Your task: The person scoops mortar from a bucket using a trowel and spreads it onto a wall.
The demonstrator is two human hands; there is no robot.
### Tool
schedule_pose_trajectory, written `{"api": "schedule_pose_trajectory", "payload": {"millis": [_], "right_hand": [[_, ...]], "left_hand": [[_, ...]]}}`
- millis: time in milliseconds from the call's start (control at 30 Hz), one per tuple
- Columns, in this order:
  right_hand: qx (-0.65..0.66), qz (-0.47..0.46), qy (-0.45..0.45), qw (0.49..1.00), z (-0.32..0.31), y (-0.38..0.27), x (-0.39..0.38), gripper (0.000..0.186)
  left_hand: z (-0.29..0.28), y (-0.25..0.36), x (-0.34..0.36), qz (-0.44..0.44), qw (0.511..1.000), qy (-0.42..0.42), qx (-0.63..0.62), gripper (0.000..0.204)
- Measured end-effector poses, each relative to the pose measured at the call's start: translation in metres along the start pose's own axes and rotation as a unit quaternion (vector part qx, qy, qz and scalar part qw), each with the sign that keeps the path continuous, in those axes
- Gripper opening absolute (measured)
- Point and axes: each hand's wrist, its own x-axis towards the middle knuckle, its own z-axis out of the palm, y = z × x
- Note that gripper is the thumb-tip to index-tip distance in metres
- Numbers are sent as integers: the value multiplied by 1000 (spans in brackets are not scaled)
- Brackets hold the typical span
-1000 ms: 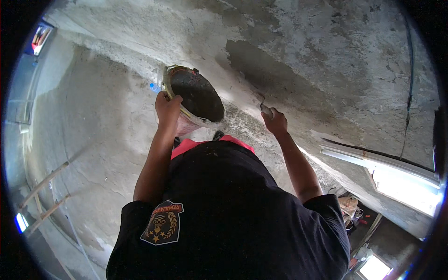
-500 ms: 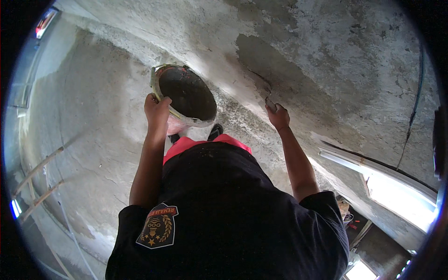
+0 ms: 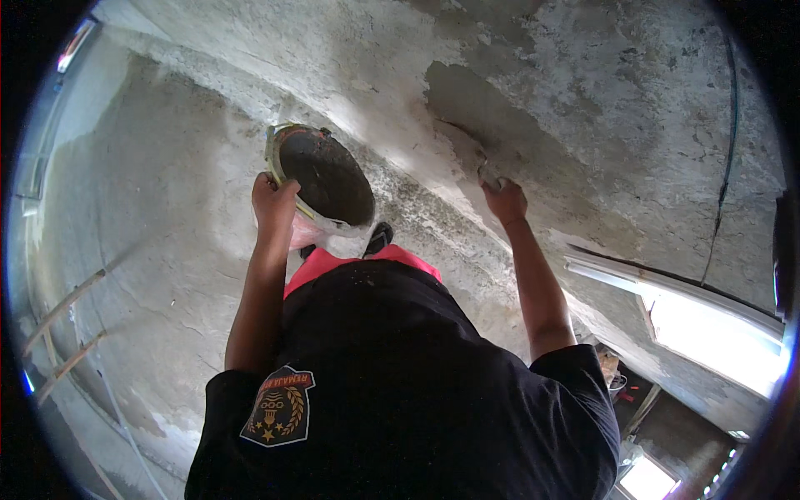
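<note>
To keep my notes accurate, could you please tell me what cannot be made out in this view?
Head view:
Right hand: its full grip on the tool, hidden by the hand's back.
Left hand: some fingers, hidden by the hand itself.
Left shoe: mostly hidden by the bucket and pink clothing.
Red-and-white thing: too small, near the lens edge.

Single wide fisheye view from the left of the wearer's head, facing steeply down past the chest, bucket (image 3: 310,212) farther from the lens, black shirt (image 3: 400,358) very near and filling the frame below the bucket, wall (image 3: 583,133) curving away to its right
</note>
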Motion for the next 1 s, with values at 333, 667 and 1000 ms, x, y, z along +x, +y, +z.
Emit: {"api": "schedule_pose_trajectory", "payload": {"millis": [333, 667, 1000], "right_hand": [[9, 57, 4, 998, -7, 5, -16, 55], [-13, 37, 21, 999, -15, -2, -13, 54], [-56, 74, -27, 995, -33, 7, -24, 53]], "left_hand": [[-8, -6, 3, 11, 1000, -2, 29, 22], [-16, -23, 6, 20, 1000, -6, 23, 22], [-26, -30, 7, 31, 998, -7, 48, 23]]}}
